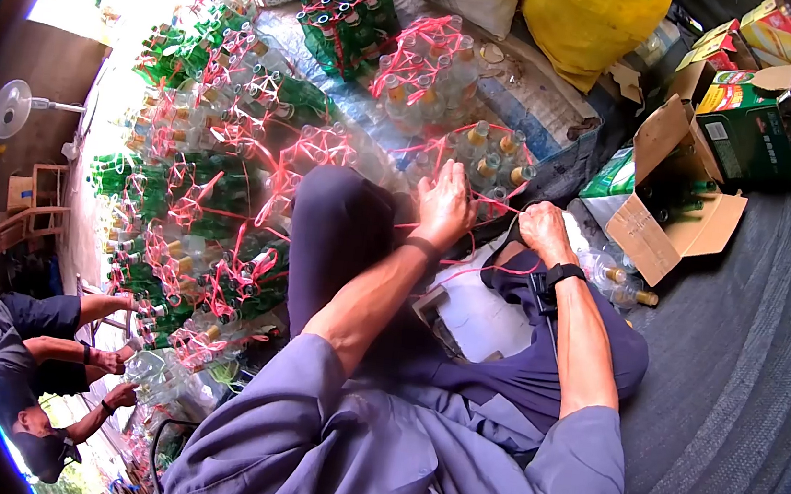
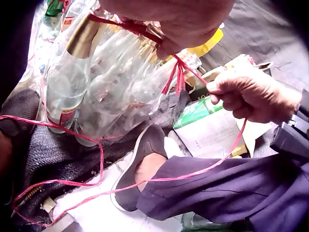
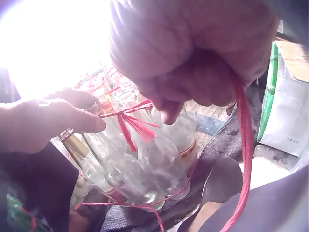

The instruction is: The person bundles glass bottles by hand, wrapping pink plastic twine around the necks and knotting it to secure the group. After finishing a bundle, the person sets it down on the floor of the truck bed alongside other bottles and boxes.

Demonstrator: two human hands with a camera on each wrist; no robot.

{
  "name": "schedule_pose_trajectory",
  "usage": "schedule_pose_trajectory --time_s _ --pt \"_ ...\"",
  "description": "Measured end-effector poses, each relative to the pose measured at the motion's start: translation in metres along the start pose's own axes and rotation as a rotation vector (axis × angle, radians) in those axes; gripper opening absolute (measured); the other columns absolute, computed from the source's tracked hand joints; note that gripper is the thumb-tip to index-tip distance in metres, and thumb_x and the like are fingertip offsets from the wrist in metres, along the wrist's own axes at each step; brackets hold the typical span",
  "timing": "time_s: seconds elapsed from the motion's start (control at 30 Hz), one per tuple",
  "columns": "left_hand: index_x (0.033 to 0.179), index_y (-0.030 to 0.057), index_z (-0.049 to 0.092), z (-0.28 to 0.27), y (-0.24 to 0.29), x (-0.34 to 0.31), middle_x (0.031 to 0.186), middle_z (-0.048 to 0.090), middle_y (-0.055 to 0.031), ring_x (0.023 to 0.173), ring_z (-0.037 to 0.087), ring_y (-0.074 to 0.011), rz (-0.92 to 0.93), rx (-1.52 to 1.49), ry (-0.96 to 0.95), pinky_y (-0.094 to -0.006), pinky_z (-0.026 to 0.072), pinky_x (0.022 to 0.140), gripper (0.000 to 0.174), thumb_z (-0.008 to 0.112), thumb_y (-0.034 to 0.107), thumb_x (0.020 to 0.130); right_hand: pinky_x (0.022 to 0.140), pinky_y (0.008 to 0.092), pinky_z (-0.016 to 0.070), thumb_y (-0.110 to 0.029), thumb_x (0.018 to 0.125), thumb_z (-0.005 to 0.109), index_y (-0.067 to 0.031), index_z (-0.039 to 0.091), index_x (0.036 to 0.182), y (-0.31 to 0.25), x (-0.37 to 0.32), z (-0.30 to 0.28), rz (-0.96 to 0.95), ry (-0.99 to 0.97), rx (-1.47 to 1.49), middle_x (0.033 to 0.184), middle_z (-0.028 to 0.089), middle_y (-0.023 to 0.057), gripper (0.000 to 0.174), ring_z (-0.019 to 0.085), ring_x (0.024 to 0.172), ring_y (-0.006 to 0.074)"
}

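Note:
Clear glass bottles (image 2: 67, 92), several with gold necks, stand bunched together in front of the person's knees. Red plastic twine (image 3: 244, 154) runs round the bunch near its base and across its top. At the bottle necks, the left hand (image 1: 446, 204) pinches the twine between thumb and finger. Just beyond that pinch, a short frayed tuft (image 3: 128, 128) hangs from the line. The right hand (image 1: 544, 232) has its fingers curled round the twine on the other side, and the stretch between the hands is taut. From the right fist a loose length drops over the trouser leg (image 2: 193, 193).
Tied bundles of green bottles (image 1: 213, 194) and clear ones fill the left side. An opened carton (image 1: 677, 228) with green bottles stands at right, near loose clear bottles (image 1: 619, 280). A yellow bag (image 1: 593, 22) sits at the back. Another person (image 1: 35, 373) handles bottles at lower left.

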State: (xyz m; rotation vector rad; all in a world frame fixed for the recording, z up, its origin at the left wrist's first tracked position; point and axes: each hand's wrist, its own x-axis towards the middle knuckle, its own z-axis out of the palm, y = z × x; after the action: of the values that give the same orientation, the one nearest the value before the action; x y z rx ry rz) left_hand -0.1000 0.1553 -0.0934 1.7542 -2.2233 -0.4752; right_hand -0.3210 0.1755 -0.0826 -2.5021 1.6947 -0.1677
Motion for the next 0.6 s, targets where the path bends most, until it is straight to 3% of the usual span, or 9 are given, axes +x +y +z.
schedule_pose_trajectory --time_s 0.07,0.13,0.17,0.37,0.43,0.5,0.6 --pt "0.135 -0.0088 0.043 0.003 -0.001 0.000 0.135 0.050 -0.0287 0.127 0.049 -0.0347 0.056 0.020 0.094 -0.0507 0.0358 0.095 0.071 0.066 0.030 0.080 0.057 0.0393 0.0550 -0.017 0.071 0.062 -0.0107 0.072 0.061 0.006 0.000 0.009 0.015 -0.026 -0.011 0.065 0.068 0.0111 0.015 0.068 0.063 0.0287" --pt "0.135 -0.0086 0.043 0.002 0.000 -0.001 0.135 0.050 -0.0287 0.126 0.050 -0.0347 0.056 0.016 0.109 -0.0512 0.0357 0.095 0.070 0.065 0.029 0.080 0.057 0.0395 0.0552 -0.018 0.071 0.062 -0.0108 0.072 0.061 0.016 -0.001 0.022 -0.199 -0.030 -0.203 0.066 0.069 0.0105 0.016 0.068 0.063 0.0286" --pt "0.134 -0.0083 0.044 0.002 0.000 -0.001 0.134 0.051 -0.0287 0.125 0.050 -0.0348 0.059 0.015 0.123 -0.0516 0.0357 0.095 0.069 0.065 0.028 0.079 0.057 0.0395 0.0552 -0.018 0.071 0.062 -0.0108 0.072 0.061 0.016 -0.001 0.022 -0.201 -0.032 -0.206 0.066 0.069 0.0105 0.016 0.068 0.063 0.0286" --pt "0.130 -0.0072 0.047 0.009 -0.003 0.000 0.133 0.051 -0.0283 0.121 0.053 -0.0349 0.063 0.009 0.165 -0.0527 0.0360 0.094 0.063 0.063 0.026 0.079 0.062 0.0421 0.0566 -0.017 0.075 0.062 -0.0082 0.072 0.064 0.005 0.001 0.001 -0.099 -0.042 -0.075 0.069 0.069 0.0135 0.018 0.069 0.066 0.0309" --pt "0.130 -0.0072 0.047 0.006 0.000 -0.001 0.133 0.052 -0.0282 0.121 0.053 -0.0350 0.050 0.011 0.156 -0.0527 0.0361 0.094 0.062 0.063 0.025 0.080 0.066 0.0459 0.0565 -0.017 0.081 0.060 -0.0037 0.071 0.068 -0.005 0.004 -0.014 0.173 -0.037 0.104 0.072 0.068 0.0185 0.022 0.068 0.069 0.0369" --pt "0.130 -0.0072 0.047 0.003 0.001 0.002 0.133 0.052 -0.0281 0.120 0.054 -0.0351 0.037 0.016 0.152 -0.0527 0.0363 0.094 0.061 0.062 0.025 0.080 0.068 0.0473 0.0561 -0.018 0.083 0.059 -0.0022 0.070 0.070 -0.006 0.007 -0.021 0.180 -0.077 0.120 0.073 0.067 0.0206 0.024 0.068 0.070 0.0394" --pt "0.136 -0.0058 0.043 0.004 0.001 0.003 0.141 0.047 -0.0277 0.131 0.048 -0.0347 -0.040 -0.036 0.036 -0.0553 0.0322 0.104 0.071 0.067 0.028 0.079 0.070 0.0492 0.0553 -0.020 0.084 0.059 -0.0008 0.069 0.071 -0.015 0.009 -0.037 0.205 -0.104 0.167 0.075 0.066 0.0236 0.025 0.067 0.073 0.0423"
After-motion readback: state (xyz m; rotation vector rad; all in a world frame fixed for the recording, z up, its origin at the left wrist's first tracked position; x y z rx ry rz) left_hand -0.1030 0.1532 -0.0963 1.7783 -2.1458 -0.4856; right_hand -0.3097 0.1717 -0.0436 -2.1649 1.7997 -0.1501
